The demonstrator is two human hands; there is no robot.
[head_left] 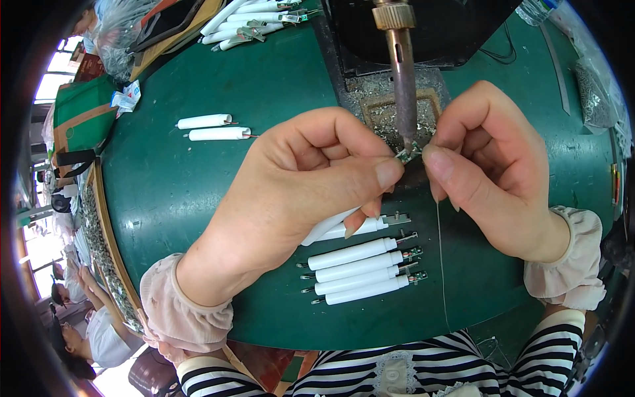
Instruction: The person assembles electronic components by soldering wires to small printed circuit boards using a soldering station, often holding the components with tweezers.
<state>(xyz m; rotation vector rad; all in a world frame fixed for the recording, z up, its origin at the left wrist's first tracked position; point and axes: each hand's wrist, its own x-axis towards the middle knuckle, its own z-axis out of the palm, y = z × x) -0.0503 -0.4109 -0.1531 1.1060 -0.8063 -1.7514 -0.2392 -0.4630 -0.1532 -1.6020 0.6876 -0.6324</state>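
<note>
My left hand (pixel 297 165) is closed around a white tube (pixel 333 223), its thumb and finger pinching near the small green circuit board (pixel 409 153) at the tube's end. Above, a fixed soldering iron (pixel 405 86) points down, its tip at the board. My right hand (pixel 496 172) is closed just right of the tip, pinching a thin wire, apparently solder (pixel 441 264), whose length hangs toward the table's near edge. Below my hands lies a row of several white tubes (pixel 354 253) with metal or green-board ends. My fingers hide part of the held tube.
Two white tubes (pixel 206 121) lie left on the green table (pixel 159 192). A pile of tubes (pixel 254 18) is at the far left. Solder scraps litter a tray (pixel 377 99) beneath the iron. At right are a metal strip (pixel 555 69) and a bag of small parts (pixel 593 96). People sit at left.
</note>
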